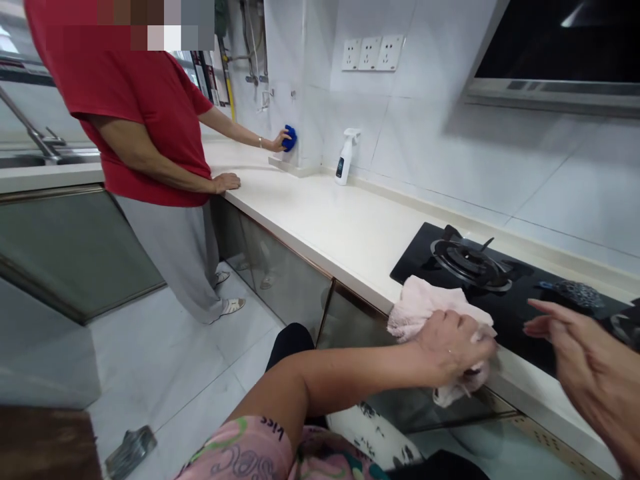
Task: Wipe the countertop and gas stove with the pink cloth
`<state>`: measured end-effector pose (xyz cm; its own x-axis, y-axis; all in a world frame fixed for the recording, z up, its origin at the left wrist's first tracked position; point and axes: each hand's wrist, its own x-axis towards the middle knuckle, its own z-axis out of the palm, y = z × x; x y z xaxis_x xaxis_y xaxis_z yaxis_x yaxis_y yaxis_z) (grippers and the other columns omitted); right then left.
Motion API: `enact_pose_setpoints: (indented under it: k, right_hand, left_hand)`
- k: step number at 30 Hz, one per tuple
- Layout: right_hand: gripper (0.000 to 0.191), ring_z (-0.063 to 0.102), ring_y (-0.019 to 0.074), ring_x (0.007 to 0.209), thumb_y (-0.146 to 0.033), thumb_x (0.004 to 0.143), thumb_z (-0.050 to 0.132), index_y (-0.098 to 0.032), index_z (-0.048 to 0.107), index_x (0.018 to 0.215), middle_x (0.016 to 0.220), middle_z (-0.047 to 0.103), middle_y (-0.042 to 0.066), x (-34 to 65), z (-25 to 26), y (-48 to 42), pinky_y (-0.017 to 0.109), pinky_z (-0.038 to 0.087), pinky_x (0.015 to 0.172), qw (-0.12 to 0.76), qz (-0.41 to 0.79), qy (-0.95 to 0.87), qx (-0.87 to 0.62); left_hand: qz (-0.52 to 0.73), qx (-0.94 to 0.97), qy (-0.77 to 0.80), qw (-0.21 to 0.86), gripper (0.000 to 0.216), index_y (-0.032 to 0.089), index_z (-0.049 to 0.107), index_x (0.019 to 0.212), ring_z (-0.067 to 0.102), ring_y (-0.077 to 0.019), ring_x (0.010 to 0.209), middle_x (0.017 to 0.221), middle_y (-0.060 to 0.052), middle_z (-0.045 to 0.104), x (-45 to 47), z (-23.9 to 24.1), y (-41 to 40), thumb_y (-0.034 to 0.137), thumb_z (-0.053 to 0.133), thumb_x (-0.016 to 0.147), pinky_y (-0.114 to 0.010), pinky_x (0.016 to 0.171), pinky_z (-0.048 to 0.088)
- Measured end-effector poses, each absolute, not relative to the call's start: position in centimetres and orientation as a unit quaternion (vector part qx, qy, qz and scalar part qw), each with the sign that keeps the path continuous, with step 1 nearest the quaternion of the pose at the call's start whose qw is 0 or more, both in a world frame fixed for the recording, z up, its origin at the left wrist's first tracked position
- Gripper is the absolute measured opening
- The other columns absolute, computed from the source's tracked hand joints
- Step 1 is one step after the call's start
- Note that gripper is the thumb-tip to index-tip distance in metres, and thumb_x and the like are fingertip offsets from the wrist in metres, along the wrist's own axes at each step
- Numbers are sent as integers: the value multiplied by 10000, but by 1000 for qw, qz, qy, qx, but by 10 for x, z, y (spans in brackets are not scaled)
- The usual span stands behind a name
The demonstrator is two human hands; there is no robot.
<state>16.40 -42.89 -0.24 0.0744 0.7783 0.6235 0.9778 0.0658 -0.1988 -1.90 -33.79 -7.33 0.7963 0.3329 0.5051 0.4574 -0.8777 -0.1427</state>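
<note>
My left hand (453, 343) is closed on a pale pink cloth (427, 303) at the counter's front edge. One part of the cloth lies over the near edge of the black gas stove (415, 257), and another part hangs below my fingers. To the right, my right hand (580, 347) is held over the stove with its fingers stretched out and nothing in them. Just beyond it on the stove top lies a dark, mesh-like round thing (575, 293), its kind unclear. A burner with its pan support (470, 260) stands behind the cloth.
A person in a red shirt (135, 120) at the far left presses a blue cloth or sponge (289, 138) against the wall. A white spray bottle (347, 157) stands on the pale counter (320, 217). A range hood (555, 60) overhangs the stove; cabinet doors (285, 273) run below.
</note>
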Motion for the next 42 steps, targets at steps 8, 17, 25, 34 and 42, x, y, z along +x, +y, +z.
enact_pose_setpoints:
  k: [8,17,25,34,42]
  right_hand:
    - [420,660,342,1114,-550,1015,388,-274,679,1139,1169,710,128,205,-87,-404,529,512,986,307,-118,-659,-676]
    - [475,619,341,1129,-598,1017,415,-261,735,1118,1184,682,103,202,-96,-398,529,470,997,304,-139,-648,-684]
    - [488,626,320,1113,-637,992,437,-268,736,1104,1176,684,89,185,-96,-400,511,469,978,353,-128,-609,-699]
    - [480,653,286,1101,-644,978,477,-261,766,1012,1143,713,78,175,-83,-401,430,498,902,462,-68,-559,-685]
    - [726,653,309,1099,-685,1026,235,-177,755,1051,1180,718,139,196,-87,-408,476,485,1002,545,-3,-434,-717]
  left_hand:
    - [-240,-936,-246,72,524,318,477,1554,608,-267,1181,1297,-107,673,-82,-87,-287,264,517,1035,-454,1062,456]
    - [-126,-815,-565,30,825,182,435,1579,274,-406,1568,1656,-175,424,-282,-54,-172,499,716,871,-610,1278,197]
    - [-122,-821,-544,125,681,95,520,1431,367,-389,1518,1501,-251,549,-326,-45,-143,372,694,834,-497,1227,274]
    - [-199,-921,-320,99,367,171,628,1278,569,-304,1233,1287,-148,670,-146,-85,-250,305,626,936,-461,1084,431]
    - [-271,-941,-119,165,441,264,553,1492,510,-301,1319,1604,-92,480,18,-95,-358,306,384,1086,-481,985,442]
